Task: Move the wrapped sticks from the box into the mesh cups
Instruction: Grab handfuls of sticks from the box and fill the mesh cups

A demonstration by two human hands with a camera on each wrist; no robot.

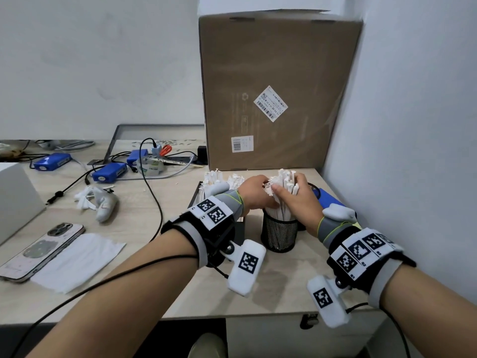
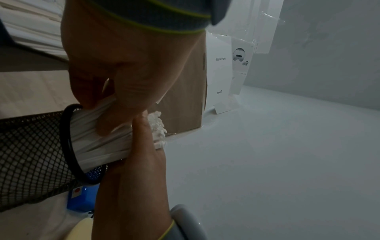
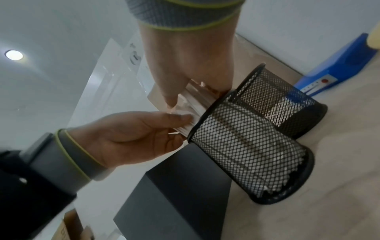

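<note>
Both hands on the stick bundle at the near mesh cup.

We've got our left hand [image 1: 254,192] and right hand [image 1: 296,200] wrapped around one bundle of wrapped sticks [image 1: 282,187], fingers curled and gripping it from both sides; bundle stands upright with its lower end inside the near mesh cup [image 1: 280,235]. Second mesh cup [image 3: 287,104] sits just behind it to the right, touching, some sticks in it. Black box [image 1: 198,195] is just left of the cups, more sticks standing in it. Big cardboard carton [image 1: 278,94] at the far side, phone [image 1: 41,250] near left on the desk [image 1: 144,223].
</note>
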